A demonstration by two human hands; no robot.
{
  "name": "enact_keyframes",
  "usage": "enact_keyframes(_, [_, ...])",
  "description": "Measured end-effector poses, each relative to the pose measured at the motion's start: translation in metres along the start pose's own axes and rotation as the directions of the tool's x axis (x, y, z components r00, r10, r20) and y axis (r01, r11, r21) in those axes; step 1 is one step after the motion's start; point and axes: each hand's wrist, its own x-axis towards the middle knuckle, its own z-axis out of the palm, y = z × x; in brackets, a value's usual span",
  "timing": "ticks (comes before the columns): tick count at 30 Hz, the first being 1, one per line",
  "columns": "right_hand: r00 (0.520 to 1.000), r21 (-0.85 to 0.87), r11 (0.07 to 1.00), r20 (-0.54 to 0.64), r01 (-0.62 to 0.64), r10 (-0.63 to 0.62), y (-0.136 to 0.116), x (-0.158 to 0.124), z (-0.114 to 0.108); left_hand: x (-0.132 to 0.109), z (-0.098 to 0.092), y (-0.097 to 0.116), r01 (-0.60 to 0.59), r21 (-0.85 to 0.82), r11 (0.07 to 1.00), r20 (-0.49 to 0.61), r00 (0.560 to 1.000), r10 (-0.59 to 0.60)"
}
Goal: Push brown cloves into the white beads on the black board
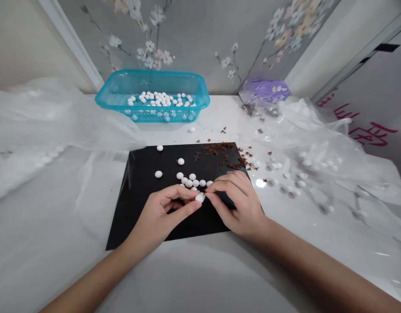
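Observation:
My left hand (pixel 169 206) pinches a small white egg-shaped ball (pixel 200 198) between thumb and fingertips, low over a black mat (pixel 138 208). From the other side, my right hand (pixel 238 202) has its thumb and forefinger closed at the ball's right end, on what looks like a tiny brown piece, mostly hidden by the fingertips. Just beyond the hands lies a cluster of similar white balls (pixel 189 183), partly covered by my fingers. Small brown branched pieces (pixel 218 148) are scattered over the mat's far right corner and past its edge.
A blue plastic basket (pixel 151 114) with many white balls stands at the back. Clear plastic bags lie at left (pixel 57 117) and right (pixel 318 143), the right one over more white balls. A purple package (pixel 269 90) rests by the floral wall.

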Motion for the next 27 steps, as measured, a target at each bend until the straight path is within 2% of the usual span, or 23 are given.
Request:
enact_keyframes(6, [1.000,0.023,1.000,-0.009,-0.013,0.013,-0.0010,-0.0010,-0.0001,0.0006,-0.0010,-0.0019,-0.004,-0.015,1.000,0.002,1.000,0.004])
enact_keyframes(20, [0.998,0.200,0.978,0.001,-0.061,0.062,-0.0031,-0.0026,0.0029,-0.0005,-0.0026,-0.0022,0.010,-0.033,0.999,0.022,1.000,-0.009])
enact_keyframes(27, [0.994,0.285,0.952,0.027,-0.108,0.105,-0.0068,-0.0066,0.0029,0.0027,-0.0035,0.0027,0.020,-0.128,0.992,0.019,1.000,-0.018])
